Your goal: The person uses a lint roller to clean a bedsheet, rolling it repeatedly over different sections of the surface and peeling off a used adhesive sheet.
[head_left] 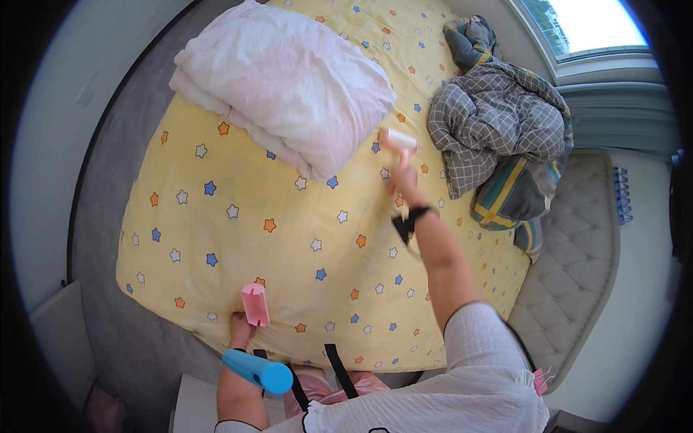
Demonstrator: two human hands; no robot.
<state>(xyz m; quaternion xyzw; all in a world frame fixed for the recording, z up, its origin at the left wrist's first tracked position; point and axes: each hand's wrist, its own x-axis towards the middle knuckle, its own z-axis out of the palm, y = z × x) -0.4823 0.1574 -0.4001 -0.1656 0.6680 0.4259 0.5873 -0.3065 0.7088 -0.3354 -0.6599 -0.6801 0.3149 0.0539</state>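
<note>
My right hand (406, 180) reaches far out over the bed, closed round the pink handle of a lint roller (401, 140). Its white roll is at the yellow star-patterned sheet (289, 245), between the folded quilt and the grey checked bedding; hand and roller are slightly blurred. Near the bed's front edge, my left hand (242, 330) grips a pink trough-shaped roller cover (255, 304) by its lower end. The cover's hollow side shows; my left fingers are partly hidden. A blue cylinder (261, 372) crosses in front of my left forearm, and what holds it is unclear.
A folded pale pink quilt (289, 79) lies on the far left of the bed. Rumpled grey checked bedding (498, 119) and a striped pillow (516, 191) lie at the right, before a tufted headboard (570, 260). Grey floor (108, 238) runs along the left; a window (588, 25) is far right.
</note>
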